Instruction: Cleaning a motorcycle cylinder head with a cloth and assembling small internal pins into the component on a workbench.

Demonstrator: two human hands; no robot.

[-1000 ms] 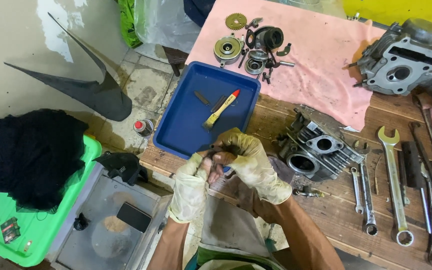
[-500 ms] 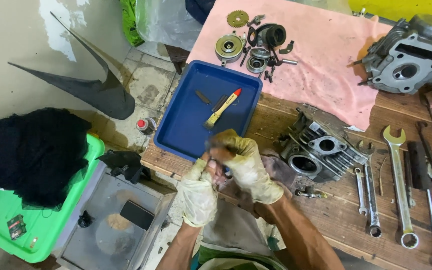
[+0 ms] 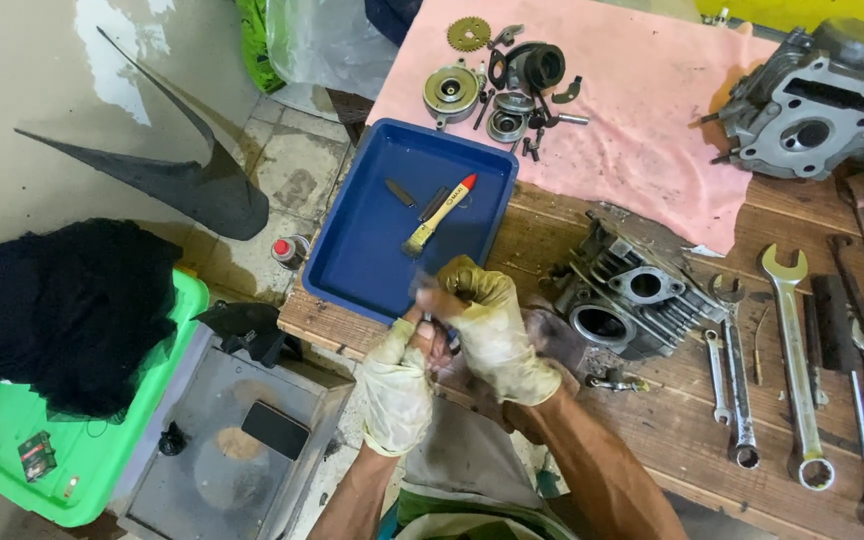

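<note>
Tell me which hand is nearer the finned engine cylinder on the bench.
Right. The right hand sits just beside the finned engine cylinder, close to its near end. The left hand is farther off, on the far side of the right hand, at the bench edge.

This is a small engine repair workshop, the rough, hands-on kind. A worn plank workbench (image 3: 672,430) carries a finned engine cylinder (image 3: 627,300) and, farther back, a cylinder head (image 3: 812,110) on a stained pink cloth (image 3: 642,110). Gears, bearings and small loose parts (image 3: 502,70) are spread over that cloth. A row of combination wrenches (image 3: 792,370) lies along the bench beside other greasy hand tools. A blue plastic tray (image 3: 372,240) holds a paintbrush (image 3: 439,213) for cleaning parts. On the tiled floor sit a black plastic fairing panel (image 3: 167,180), a green crate (image 3: 22,470) and a grey bin (image 3: 212,440).
</note>
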